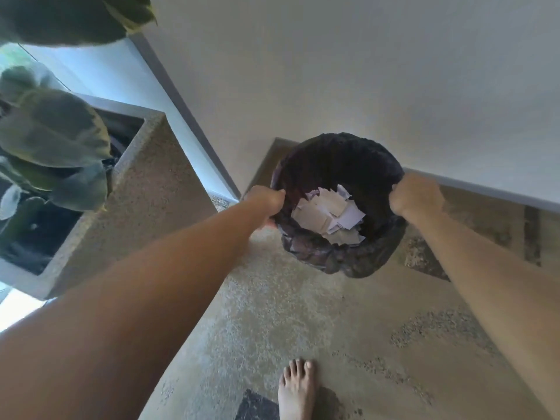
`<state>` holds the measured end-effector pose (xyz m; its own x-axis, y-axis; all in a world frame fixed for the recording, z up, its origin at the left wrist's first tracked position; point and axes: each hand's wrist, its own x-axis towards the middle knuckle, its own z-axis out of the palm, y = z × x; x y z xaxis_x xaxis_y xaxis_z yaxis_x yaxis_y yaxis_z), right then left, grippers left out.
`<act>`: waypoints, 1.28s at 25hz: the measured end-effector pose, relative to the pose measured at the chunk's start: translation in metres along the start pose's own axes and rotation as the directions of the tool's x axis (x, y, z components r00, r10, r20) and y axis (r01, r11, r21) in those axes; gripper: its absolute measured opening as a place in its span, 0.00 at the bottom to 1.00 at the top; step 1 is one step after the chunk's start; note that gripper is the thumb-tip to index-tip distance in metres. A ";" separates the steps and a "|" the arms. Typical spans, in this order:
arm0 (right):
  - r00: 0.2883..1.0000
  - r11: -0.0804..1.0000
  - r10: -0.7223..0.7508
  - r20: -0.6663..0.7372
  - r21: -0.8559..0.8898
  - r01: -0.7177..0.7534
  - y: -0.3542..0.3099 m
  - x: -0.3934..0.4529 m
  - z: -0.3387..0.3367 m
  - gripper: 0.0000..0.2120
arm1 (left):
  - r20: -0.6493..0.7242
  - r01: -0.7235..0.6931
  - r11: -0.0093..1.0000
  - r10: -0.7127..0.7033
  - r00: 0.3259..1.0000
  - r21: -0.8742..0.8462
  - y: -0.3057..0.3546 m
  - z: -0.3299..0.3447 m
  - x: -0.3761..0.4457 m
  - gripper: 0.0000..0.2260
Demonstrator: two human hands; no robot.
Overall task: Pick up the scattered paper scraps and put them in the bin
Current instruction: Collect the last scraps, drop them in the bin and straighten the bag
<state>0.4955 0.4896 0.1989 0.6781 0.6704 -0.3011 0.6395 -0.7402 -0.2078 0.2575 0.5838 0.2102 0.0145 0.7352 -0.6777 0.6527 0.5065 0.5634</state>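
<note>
A round bin lined with a dark plastic bag (315, 253) stands on the floor by the white wall. White paper scraps (328, 215) lie piled inside it. My left hand (265, 203) is closed on the bag's rim at the left side. At the right side of the rim, my right hand (416, 198) is closed on the bag as well. Both arms reach forward and down from the frame's bottom corners. I see no loose scraps on the floor in this view.
A speckled concrete planter (145, 189) with large green leaves (54, 131) stands at the left beside a glass pane. A white wall (363, 71) runs behind the bin. A bare foot (297, 392) stands on the mottled floor near the bottom, next to a dark patch.
</note>
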 end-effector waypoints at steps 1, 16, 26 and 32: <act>1.000 1.000 -0.010 0.000 0.018 0.010 -0.012 0.016 0.007 0.11 | 0.008 -0.022 0.999 0.022 1.000 0.027 0.003 -0.003 0.023 0.23; 0.985 0.945 -0.132 0.108 0.315 0.092 -0.112 0.143 0.057 0.21 | -0.207 -0.101 0.991 0.117 0.971 0.088 0.042 -0.037 0.154 0.14; 0.975 0.878 -0.208 0.076 0.453 0.152 -0.121 0.161 0.086 0.20 | -0.336 -0.091 0.996 0.085 0.938 -0.005 0.013 -0.032 0.178 0.15; 0.975 0.880 -0.208 0.076 0.450 0.152 -0.122 0.156 0.091 0.20 | -0.309 -0.141 0.990 0.134 0.942 0.000 0.011 -0.035 0.175 0.19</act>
<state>0.4900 0.6800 0.0925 0.5010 0.8036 -0.3213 0.5028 -0.5724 -0.6477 0.2407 0.7339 0.1138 -0.1326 0.8992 -0.4170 0.6442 0.3979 0.6532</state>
